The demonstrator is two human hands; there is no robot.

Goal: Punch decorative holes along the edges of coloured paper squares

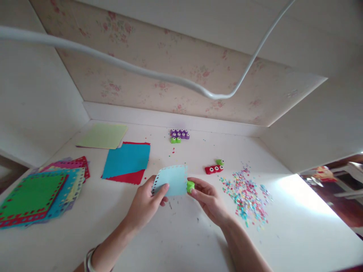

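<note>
My left hand [147, 200] grips a light blue sheet of paper [172, 181] by its left side, thumb on top. Small punched shapes run along the paper's left and top edges, and some show on the right edge. A green craft punch [190, 186] sits at the paper's right edge, pinched between the thumb and fingers of my right hand [208, 198]. Whether the punch is pressed down, I cannot tell. Both hands are above the white table [176, 241].
Purple and green punches [179, 135] stand at the back; red punches [214, 169] and a green one [220, 162] are nearer right. Colourful paper confetti [248, 196] lies scattered rightward. On the left are punched sheets [34, 192], blue paper [127, 160] and pale green paper [103, 136]. A white cable [127, 65] crosses above.
</note>
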